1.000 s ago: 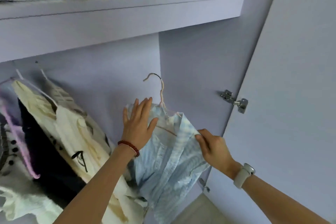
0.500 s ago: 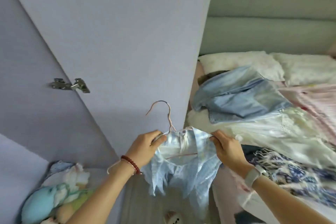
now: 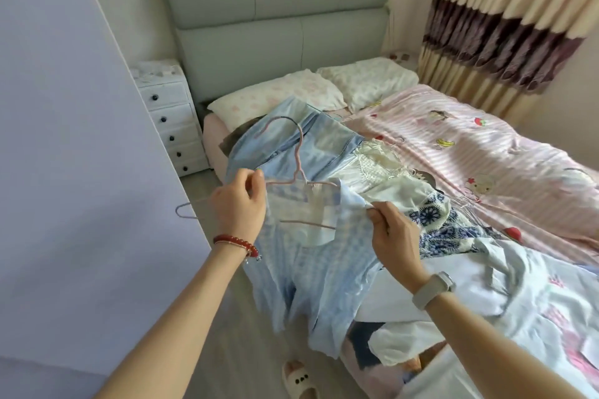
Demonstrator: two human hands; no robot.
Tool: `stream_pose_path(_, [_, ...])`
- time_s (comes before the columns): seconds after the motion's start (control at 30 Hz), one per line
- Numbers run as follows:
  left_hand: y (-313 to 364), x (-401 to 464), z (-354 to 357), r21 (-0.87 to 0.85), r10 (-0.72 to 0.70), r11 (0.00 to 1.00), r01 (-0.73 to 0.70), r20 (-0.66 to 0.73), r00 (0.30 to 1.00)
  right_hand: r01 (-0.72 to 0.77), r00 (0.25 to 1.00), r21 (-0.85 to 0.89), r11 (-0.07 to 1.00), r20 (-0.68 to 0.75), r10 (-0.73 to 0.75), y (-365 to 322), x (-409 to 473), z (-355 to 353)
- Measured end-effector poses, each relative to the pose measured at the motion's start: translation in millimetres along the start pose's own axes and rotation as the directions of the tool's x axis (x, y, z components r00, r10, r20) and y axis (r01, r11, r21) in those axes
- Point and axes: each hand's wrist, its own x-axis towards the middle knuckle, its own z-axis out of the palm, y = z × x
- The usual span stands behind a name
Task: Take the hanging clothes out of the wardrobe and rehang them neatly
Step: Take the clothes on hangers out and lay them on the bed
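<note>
Bed fills the right of the view, with clothes already heaped along its near side. Wardrobe door stands at the left.

Blue checked shirt hangs in the air between the two hands, over the bed's near edge, still on its hanger. Thin cotton by the look of it: light, limp, no shape of its own. It will likely sag and slide off the wire if tipped, so it is best taken at the shoulders or collar, close to the hanger ends.

Left hand pinches the shirt's left shoulder at the hanger's end. Right hand pinches the right shoulder fabric, fingers curled round it. A second wire hook shows behind the left wrist; what holds it cannot be told.

Against half a second ago: the view has swung from the door to the bed, and the shirt has been carried over the mattress, hands spread wider. A second ago it was still inside the wardrobe, the left hand flat against it.
</note>
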Motion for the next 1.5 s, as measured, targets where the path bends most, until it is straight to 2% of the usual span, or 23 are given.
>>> stream_pose_path(0.07, [8.4, 15.8, 7.4, 0.085, 0.160, 0.985, -0.153, -0.083, 0.984, -0.038, 0.998, 0.036, 0.999, -0.043, 0.039, 1.6, 21.0, 2.6])
stream_pose_path(0.13, [11.8, 37.9, 18.6, 0.096, 0.264, 0.961, -0.260, -0.032, 0.964, -0.070, 0.994, 0.079, 0.994, -0.073, 0.076, 5.3, 43.8, 7.3])
stream_pose_path(0.23, [16.6, 71.6, 42.7, 0.110, 0.305, 0.944, -0.310, 0.064, 0.950, -0.131, 0.985, 0.140, 0.981, -0.093, 0.145, 17.4, 80.6, 15.2])
stream_pose_path(0.43, [40.1, 132.1, 123.8, 0.133, 0.340, 0.925, -0.356, 0.127, 0.932, -0.217, 0.957, 0.275, 0.937, -0.128, 0.260, 76.6, 156.4, 27.8])
stream_pose_path(0.6, [47.6, 168.5, 233.2, 0.159, 0.247, 0.936, -0.315, 0.341, 0.907, -0.383, 0.882, 0.301, 0.873, -0.161, 0.442, 177.9, 211.2, 41.8])
stream_pose_path(0.7, [39.4, 172.8, 307.4, 0.184, 0.138, 0.947, -0.262, 0.506, 0.852, -0.499, 0.821, 0.245, 0.831, -0.173, 0.544, 253.5, 235.1, 54.7])
stream_pose_path(0.9, [-15.3, 144.1, 446.5, 0.324, -0.083, 0.914, -0.246, 0.741, 0.666, -0.751, 0.657, 0.000, 0.660, -0.105, 0.747, 401.2, 247.3, 121.6])
stream_pose_path(1.07, [-85.9, 98.8, 517.4, 0.480, -0.305, 0.833, -0.275, 0.814, 0.494, -0.833, 0.541, -0.135, 0.536, 0.005, 0.841, 476.9, 227.7, 174.1])
stream_pose_path(1.17, [-120.3, 80.3, 537.7, 0.551, -0.400, 0.775, -0.310, 0.807, 0.434, -0.824, 0.534, -0.184, 0.536, 0.065, 0.843, 509.8, 223.5, 191.6])
stream_pose_path(1.23, [-135.9, 72.8, 546.1, 0.575, -0.450, 0.766, -0.289, 0.799, 0.399, -0.775, 0.533, -0.297, 0.557, 0.166, 0.830, 525.6, 222.8, 201.3])
stream_pose_path(1.3, [-145.3, 67.7, 550.3, 0.583, -0.478, 0.765, -0.274, 0.799, 0.365, -0.712, 0.489, -0.423, 0.561, 0.275, 0.828, 533.7, 220.0, 208.2])
stream_pose_path(1.37, [-150.1, 66.0, 551.5, 0.580, -0.480, 0.766, -0.279, 0.803, 0.352, -0.655, 0.479, -0.478, 0.585, 0.336, 0.811, 535.9, 216.0, 211.2])
stream_pose_path(1.43, [-150.5, 69.3, 549.4, 0.566, -0.462, 0.778, -0.274, 0.810, 0.362, -0.611, 0.524, -0.500, 0.614, 0.326, 0.787, 532.4, 212.0, 210.1])
stream_pose_path(1.5, [-147.0, 76.0, 542.5, 0.540, -0.425, 0.806, -0.243, 0.813, 0.397, -0.551, 0.606, -0.501, 0.667, 0.309, 0.733, 523.3, 209.2, 206.5])
